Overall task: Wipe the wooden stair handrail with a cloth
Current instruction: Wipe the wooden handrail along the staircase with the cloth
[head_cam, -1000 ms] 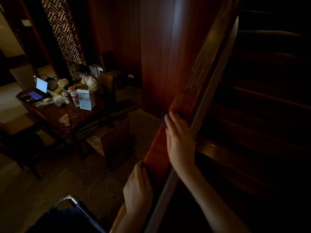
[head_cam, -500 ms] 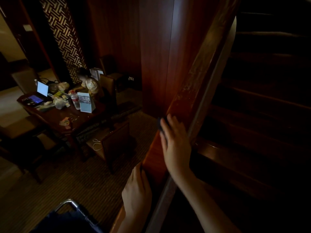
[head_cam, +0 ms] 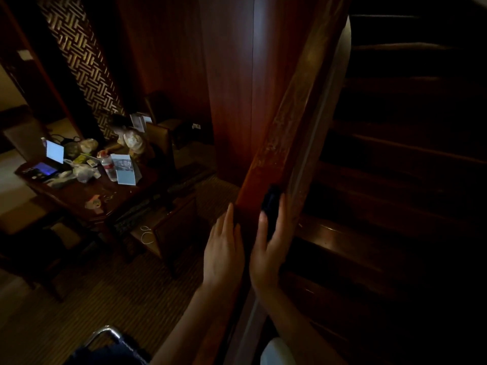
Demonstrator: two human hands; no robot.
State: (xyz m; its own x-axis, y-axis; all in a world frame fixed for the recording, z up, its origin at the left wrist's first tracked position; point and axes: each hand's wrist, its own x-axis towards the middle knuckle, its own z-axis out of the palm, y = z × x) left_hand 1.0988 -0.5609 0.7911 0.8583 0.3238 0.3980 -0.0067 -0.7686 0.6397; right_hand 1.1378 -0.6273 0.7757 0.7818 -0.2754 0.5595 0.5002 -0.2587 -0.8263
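The wooden handrail [head_cam: 290, 109] is a broad reddish-brown beam running from the bottom centre up to the top right. My right hand [head_cam: 268, 246] presses a small dark cloth [head_cam: 271, 206] flat against the rail's top face, fingers extended over it. My left hand [head_cam: 224, 248] lies flat on the rail's left side, fingers pointing up, level with the right hand. Much of the cloth is hidden under my right palm.
Dark stair treads [head_cam: 408, 180] rise to the right of the rail. Below on the left stands a cluttered wooden table [head_cam: 87, 191] with a lit laptop [head_cam: 54, 154], a bottle [head_cam: 108, 167] and papers, chairs around it. A metal-framed dark bag [head_cam: 110, 346] sits at the bottom.
My left hand has slid up along the rail's side until it is beside the right hand. The right hand with the cloth has shifted slightly down the rail.
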